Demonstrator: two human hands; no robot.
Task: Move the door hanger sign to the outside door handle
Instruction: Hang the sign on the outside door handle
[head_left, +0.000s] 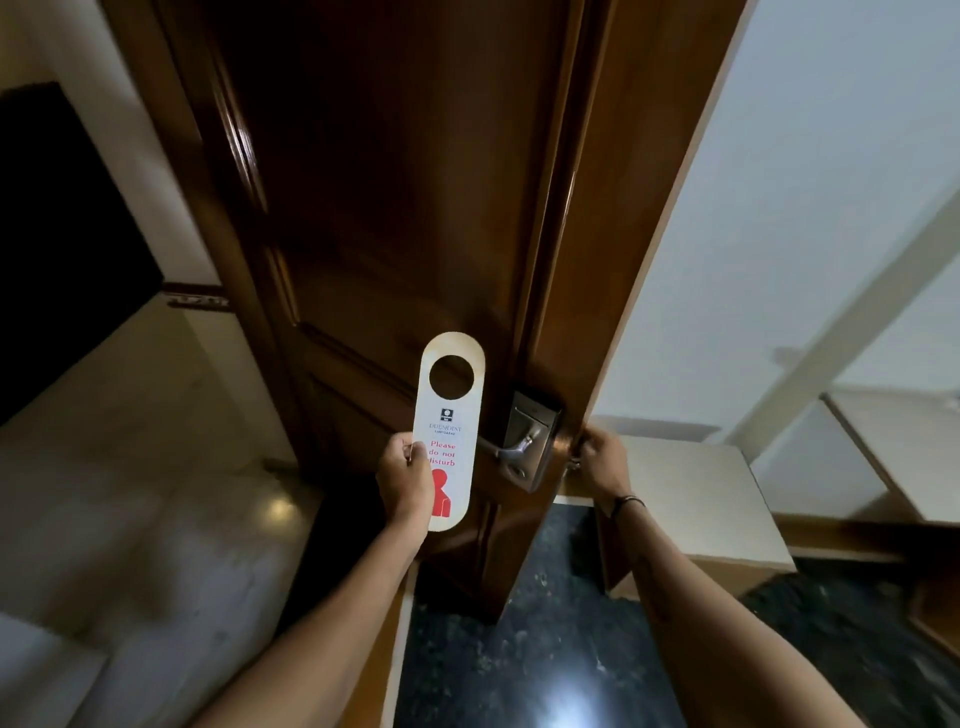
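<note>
A white door hanger sign (450, 415) with a round hole at its top and red "Please do not disturb" lettering stands upright in my left hand (404, 480), which grips its lower left edge. It is just left of the silver lever handle (506, 451) and lock plate (530, 436) on the dark wooden door (405, 197), not touching the lever. My right hand (597, 457) grips the door's edge at handle height, on the far side of the door leaf; what its fingers hold there is hidden.
The door stands ajar, edge toward me. A pale tiled corridor floor (130, 493) lies to the left, with a black wall panel (62, 249). Dark speckled floor (545, 649) is below. A light wooden bench or low cabinet (691, 499) stands at right against a white wall.
</note>
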